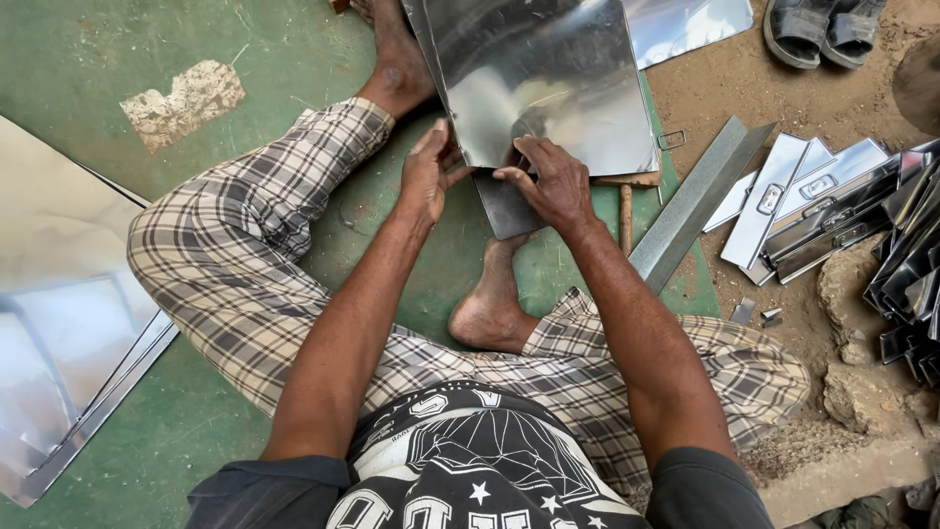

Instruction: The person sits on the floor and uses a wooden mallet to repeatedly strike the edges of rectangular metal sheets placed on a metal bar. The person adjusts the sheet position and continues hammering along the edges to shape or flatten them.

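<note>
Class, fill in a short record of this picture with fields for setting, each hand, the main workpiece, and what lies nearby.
Setting: person seated on a green floor, legs in checked trousers, barefoot
Left hand: pressed against the near left edge of the shiny metal sheet
Right hand: fingers gripping the sheet's near edge
Workpiece: sheet tilted up between the feet, with a darker piece below its near edge
Nearby right: angled metal strip, pile of folded metal parts, sandals
Nearby left: large flat metal sheets
</note>
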